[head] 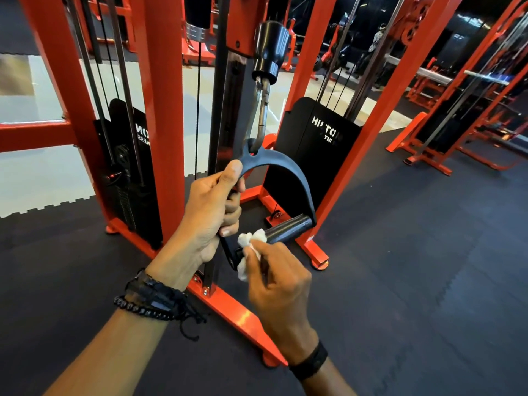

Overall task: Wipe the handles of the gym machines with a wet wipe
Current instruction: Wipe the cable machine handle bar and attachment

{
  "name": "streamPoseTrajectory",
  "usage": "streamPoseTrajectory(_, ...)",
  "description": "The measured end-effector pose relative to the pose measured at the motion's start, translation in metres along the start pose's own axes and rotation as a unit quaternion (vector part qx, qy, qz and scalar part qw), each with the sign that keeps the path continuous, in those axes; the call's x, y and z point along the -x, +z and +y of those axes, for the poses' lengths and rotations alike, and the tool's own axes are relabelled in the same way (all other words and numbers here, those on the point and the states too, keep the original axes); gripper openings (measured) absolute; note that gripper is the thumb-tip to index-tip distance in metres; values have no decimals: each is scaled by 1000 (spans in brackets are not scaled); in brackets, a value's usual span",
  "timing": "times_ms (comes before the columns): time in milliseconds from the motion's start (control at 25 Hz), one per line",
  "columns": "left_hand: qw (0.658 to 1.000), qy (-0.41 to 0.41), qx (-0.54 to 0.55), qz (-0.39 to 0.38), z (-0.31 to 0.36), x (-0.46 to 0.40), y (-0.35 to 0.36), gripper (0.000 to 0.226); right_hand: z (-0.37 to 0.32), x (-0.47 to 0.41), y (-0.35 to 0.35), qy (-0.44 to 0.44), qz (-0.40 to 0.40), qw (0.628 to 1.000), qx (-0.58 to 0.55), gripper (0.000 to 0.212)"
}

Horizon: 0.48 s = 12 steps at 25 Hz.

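Observation:
A black stirrup handle (288,178) hangs from a steel carabiner (263,110) under a black cable stopper on an orange cable machine. My left hand (213,207) grips the left side of the handle's curved bracket, thumb on top. My right hand (275,284) holds a crumpled white wet wipe (251,241) wrapped round the left part of the black grip bar (288,228). The bar's right end shows bare; its left end is hidden by the wipe and my fingers.
The orange frame posts (160,110) and floor rail (237,315) stand right behind and below my hands. Black weight-stack covers (314,150) flank the handle. More orange machines (463,110) stand at the right. The floor is dark rubber matting (414,281).

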<state>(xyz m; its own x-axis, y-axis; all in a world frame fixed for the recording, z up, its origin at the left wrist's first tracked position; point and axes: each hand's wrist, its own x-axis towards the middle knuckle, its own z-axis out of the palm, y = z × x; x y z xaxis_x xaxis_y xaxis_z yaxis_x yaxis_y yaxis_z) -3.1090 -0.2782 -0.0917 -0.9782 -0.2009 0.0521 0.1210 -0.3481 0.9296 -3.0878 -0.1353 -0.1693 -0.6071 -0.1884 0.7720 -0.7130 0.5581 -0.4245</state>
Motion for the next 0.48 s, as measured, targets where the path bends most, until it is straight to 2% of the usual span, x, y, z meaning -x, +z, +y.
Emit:
streamPoseTrajectory(80,1000,-2,13,-4,-1,0,1,38,18,-16,-9,16,19,999,30,16)
streamPoseTrajectory(160,1000,-1,18,-7,-2,1,3,38,44,-38,-22,85,77,992,53,16)
streamPoseTrajectory(240,1000,0,17,-11,-2,1,4,38,57,-48,-31,128,103,984,73,11)
streamPoseTrajectory(360,1000,-1,10,-5,0,0,-1,38,30,-35,-16,106,95,988,52,9)
streamPoseTrajectory(480,1000,1,-3,-2,1,-1,-5,39,-5,-7,7,31,14,999,16,5)
